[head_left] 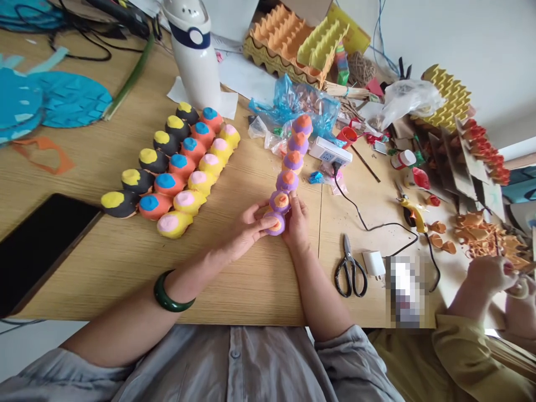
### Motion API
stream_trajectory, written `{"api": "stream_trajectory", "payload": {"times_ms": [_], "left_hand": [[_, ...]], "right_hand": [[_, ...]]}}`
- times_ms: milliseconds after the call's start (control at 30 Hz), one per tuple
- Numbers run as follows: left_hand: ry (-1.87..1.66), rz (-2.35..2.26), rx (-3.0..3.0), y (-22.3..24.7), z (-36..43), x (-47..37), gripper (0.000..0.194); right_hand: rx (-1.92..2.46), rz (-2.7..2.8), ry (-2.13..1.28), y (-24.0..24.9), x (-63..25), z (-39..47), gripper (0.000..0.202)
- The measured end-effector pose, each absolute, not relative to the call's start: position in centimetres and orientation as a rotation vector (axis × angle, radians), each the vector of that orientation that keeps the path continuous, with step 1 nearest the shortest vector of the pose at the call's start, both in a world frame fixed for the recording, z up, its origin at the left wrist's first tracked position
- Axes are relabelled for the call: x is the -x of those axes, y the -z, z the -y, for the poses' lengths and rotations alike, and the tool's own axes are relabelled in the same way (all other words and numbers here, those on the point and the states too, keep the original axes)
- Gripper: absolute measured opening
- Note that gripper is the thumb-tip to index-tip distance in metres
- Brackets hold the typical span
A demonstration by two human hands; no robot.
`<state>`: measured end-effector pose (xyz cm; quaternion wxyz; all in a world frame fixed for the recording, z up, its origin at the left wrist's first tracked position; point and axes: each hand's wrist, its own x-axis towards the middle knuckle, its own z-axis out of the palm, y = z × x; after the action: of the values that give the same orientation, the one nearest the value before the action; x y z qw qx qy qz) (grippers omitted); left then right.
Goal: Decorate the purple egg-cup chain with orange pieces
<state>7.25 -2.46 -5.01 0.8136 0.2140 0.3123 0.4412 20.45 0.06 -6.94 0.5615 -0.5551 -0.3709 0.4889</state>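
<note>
A strip of purple egg-carton cups with orange tops [287,181] points away from me across the table. My left hand [251,228] has its fingers closed on the strip's near end. On the right side, my right hand [298,222] grips the same strip with thumb and fingers. To the left lie three painted rows side by side: a yellow strip with pink tops [198,181], a red-orange strip with blue tops [179,162] and a black strip with yellow tops [148,158].
A white bottle [196,61] stands behind the rows; a black phone [46,245] lies left. Scissors [350,268], a power strip [330,152] with its cable and a yellow glue gun [414,213] are right. At far right, a co-worker's hands [496,276] hold something small.
</note>
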Motion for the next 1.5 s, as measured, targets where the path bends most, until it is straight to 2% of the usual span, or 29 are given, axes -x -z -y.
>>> {"api": "stream_trajectory", "payload": {"times_ms": [100, 533, 800, 1000, 1267, 1500], "left_hand": [[-0.918, -0.685, -0.513, 5.3, 2.4, -6.9, 0.061], [-0.903, -0.873, -0.638, 5.4, 2.0, -6.4, 0.070], [-0.879, -0.741, -0.679, 5.3, 1.9, -6.1, 0.072], [-0.940, -0.826, -0.714, 5.0, 2.1, -6.4, 0.084], [-1.012, -0.883, -0.854, 4.7, 2.7, -6.4, 0.077], [-0.988, -0.823, -0.832, 4.8, 2.5, -6.1, 0.079]], "right_hand": [[1.309, 0.859, -1.144, 7.1, -20.2, -0.1, 0.043], [1.253, 0.823, -1.164, 7.5, -20.0, 0.1, 0.042], [1.159, 0.696, -1.177, 7.0, -20.1, 0.2, 0.035], [1.165, 0.729, -1.163, 7.0, -19.9, 0.6, 0.036], [1.195, 0.799, -1.135, 7.0, -19.8, 0.8, 0.039], [1.171, 0.756, -1.152, 6.6, -19.9, 0.9, 0.032]]}}
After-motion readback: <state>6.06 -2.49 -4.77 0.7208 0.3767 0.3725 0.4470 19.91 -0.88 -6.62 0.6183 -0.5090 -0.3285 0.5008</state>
